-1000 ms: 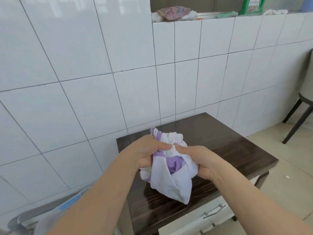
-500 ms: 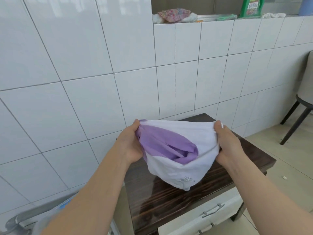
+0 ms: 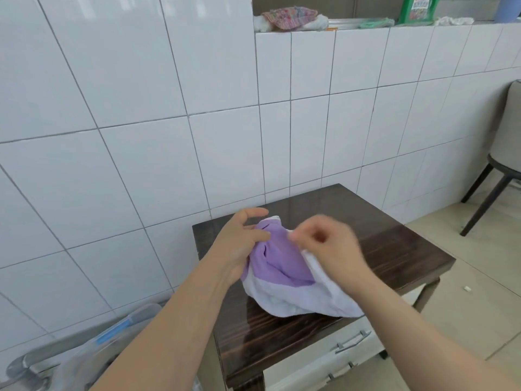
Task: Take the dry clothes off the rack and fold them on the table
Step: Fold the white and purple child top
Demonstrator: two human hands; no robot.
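Note:
A small white garment with a purple panel (image 3: 282,266) lies bunched on the dark wooden table (image 3: 394,244), near its left side. My left hand (image 3: 239,246) is at the garment's left edge, fingers loosely spread, fingertips touching the purple cloth. My right hand (image 3: 332,249) is blurred by motion; its fingers are curled over the garment's upper right, and the white edge comes out from under it. No drying rack is in view.
The table stands against a white tiled wall and has a white drawer with a metal handle (image 3: 352,338). A dark-legged chair (image 3: 501,176) is at the right. A clear plastic container (image 3: 112,340) sits at lower left. A green detergent pack (image 3: 417,8) stands on the ledge above.
The garment, held stretched between both hands above the table, has come down onto the tabletop. My hands have moved closer together, and the left one has loosened its hold.

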